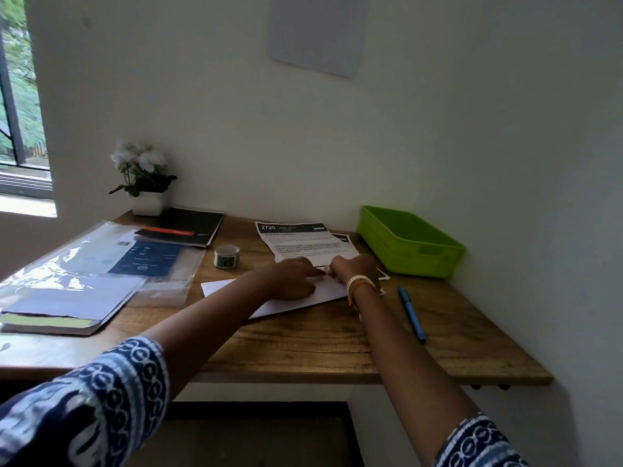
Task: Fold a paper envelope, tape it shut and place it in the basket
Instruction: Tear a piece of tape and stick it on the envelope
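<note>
The envelope is held flat mid-desk by the left hand, fingers spread, likely to steady a fold. Its far edge is pinched by the right hand. Tape and basket are untouched at the back edge.

Middle of white envelope covered by left hand and forearm; right end hidden beneath right hand and bangles. Fingertips of both hands too blurred to be told apart; grip on the paper not determined. Small print on printed sheet illegible apart from the heading number. Second sheet mostly buried under the first. Label on tape roll unreadable. Window and both patterned sleeves cut off by frame edges.
</note>
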Tool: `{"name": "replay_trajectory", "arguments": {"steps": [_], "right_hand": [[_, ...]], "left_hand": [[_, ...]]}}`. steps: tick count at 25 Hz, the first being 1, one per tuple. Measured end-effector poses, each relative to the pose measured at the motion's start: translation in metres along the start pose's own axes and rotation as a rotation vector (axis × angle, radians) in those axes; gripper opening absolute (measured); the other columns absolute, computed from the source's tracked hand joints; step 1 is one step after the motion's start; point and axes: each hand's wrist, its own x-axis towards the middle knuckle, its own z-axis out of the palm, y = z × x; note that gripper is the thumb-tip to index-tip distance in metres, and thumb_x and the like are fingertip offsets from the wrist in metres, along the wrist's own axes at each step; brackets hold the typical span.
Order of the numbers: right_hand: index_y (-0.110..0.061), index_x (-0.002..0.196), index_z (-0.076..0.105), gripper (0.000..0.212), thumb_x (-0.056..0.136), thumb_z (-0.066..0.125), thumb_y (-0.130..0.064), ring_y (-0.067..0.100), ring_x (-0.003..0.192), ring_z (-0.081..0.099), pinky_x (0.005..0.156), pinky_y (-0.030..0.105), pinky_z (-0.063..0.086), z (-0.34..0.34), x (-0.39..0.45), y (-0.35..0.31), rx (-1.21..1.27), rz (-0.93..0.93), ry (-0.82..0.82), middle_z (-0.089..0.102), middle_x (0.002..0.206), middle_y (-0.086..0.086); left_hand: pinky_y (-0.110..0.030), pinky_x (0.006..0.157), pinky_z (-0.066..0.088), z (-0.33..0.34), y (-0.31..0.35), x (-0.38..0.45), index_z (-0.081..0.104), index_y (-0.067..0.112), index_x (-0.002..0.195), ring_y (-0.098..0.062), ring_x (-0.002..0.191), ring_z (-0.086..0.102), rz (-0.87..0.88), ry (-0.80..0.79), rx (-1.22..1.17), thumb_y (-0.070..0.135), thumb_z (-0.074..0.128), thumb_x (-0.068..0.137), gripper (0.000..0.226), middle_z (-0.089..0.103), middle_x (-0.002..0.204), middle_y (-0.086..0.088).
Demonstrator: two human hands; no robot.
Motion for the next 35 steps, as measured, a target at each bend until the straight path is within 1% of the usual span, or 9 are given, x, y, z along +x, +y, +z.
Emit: {"name": "replay_trajectory", "arguments": {"steps": [4,10,16,18,20,23,25,32,35], "right_hand": [[-0.01,0.113,0.067,0.044,0.074,0.059,-0.028,0.032,0.106,0.061,0.09,0.039,0.051,-0.001,0.006,0.005,0.016,-0.01,0.028,0.068,0.116,0.011],[-0.006,0.107,0.069,0.046,0.068,0.058,-0.028,0.031,0.102,0.065,0.089,0.041,0.053,0.0,0.012,0.006,-0.022,0.001,-0.036,0.07,0.11,0.012],[-0.014,0.125,0.06,0.054,0.075,0.057,-0.033,0.03,0.115,0.057,0.09,0.029,0.049,-0.006,0.016,0.005,-0.311,-0.105,-0.105,0.058,0.132,0.011],[-0.012,0.115,0.062,0.042,0.077,0.056,-0.028,0.027,0.107,0.059,0.074,0.023,0.048,-0.01,0.021,0.006,-0.352,-0.11,-0.173,0.06,0.129,0.01],[-0.011,0.097,0.068,0.023,0.078,0.057,-0.018,0.028,0.095,0.061,0.06,0.021,0.043,-0.011,0.025,0.01,-0.261,-0.137,-0.149,0.068,0.106,0.012],[-0.012,0.082,0.077,0.012,0.078,0.066,-0.015,0.022,0.088,0.067,0.076,0.025,0.051,-0.007,0.026,0.017,-0.078,-0.239,-0.005,0.074,0.087,0.005],[-0.016,0.079,0.079,0.01,0.075,0.073,-0.023,0.019,0.09,0.066,0.081,0.025,0.05,-0.004,0.027,0.019,-0.134,-0.273,-0.065,0.075,0.088,0.002],[-0.016,0.095,0.077,0.028,0.069,0.082,-0.026,0.018,0.113,0.057,0.093,0.019,0.038,-0.009,0.03,0.019,-0.19,-0.184,-0.252,0.07,0.113,0.0],[-0.011,0.1,0.075,0.031,0.071,0.08,-0.016,0.021,0.116,0.057,0.104,0.028,0.041,-0.011,0.027,0.019,-0.063,-0.221,-0.27,0.069,0.117,0.007]], "left_hand": [[-0.047,0.109,0.026,0.01,-0.002,0.015,0.02,0.031,0.149,-0.031,0.136,0.026,-0.042,-0.017,0.141,0.034,0.028,0.1,0.05,0.027,0.152,-0.008],[-0.058,0.106,0.02,0.013,-0.006,0.022,0.022,0.037,0.147,-0.031,0.136,0.022,-0.094,-0.017,0.176,0.043,0.025,0.098,0.049,0.024,0.152,0.0],[-0.055,0.108,0.016,0.019,-0.008,0.018,0.02,0.039,0.147,-0.028,0.137,0.021,-0.08,0.05,0.182,0.045,0.023,0.098,0.05,0.024,0.153,0.003],[-0.055,0.108,0.016,0.019,-0.007,0.019,0.02,0.039,0.147,-0.027,0.138,0.021,-0.077,0.048,0.18,0.045,0.024,0.098,0.05,0.024,0.153,0.003],[-0.055,0.109,0.015,0.018,-0.007,0.018,0.02,0.041,0.147,-0.028,0.138,0.02,-0.079,0.045,0.176,0.044,0.024,0.098,0.049,0.023,0.154,0.003],[-0.057,0.109,0.015,0.018,-0.008,0.018,0.021,0.046,0.145,-0.028,0.139,0.02,-0.074,0.036,0.159,0.044,0.025,0.098,0.047,0.024,0.153,0.004],[-0.056,0.108,0.016,0.018,-0.008,0.019,0.021,0.046,0.145,-0.027,0.138,0.021,-0.067,0.046,0.162,0.044,0.024,0.098,0.047,0.025,0.153,0.004],[-0.051,0.109,0.019,0.022,-0.009,0.019,0.024,0.027,0.149,-0.024,0.138,0.023,-0.069,0.088,0.161,0.044,0.027,0.098,0.053,0.026,0.154,0.002],[-0.05,0.109,0.021,0.025,-0.01,0.018,0.029,0.023,0.147,-0.024,0.137,0.025,-0.07,0.131,0.16,0.043,0.028,0.097,0.054,0.029,0.153,0.001]]}}
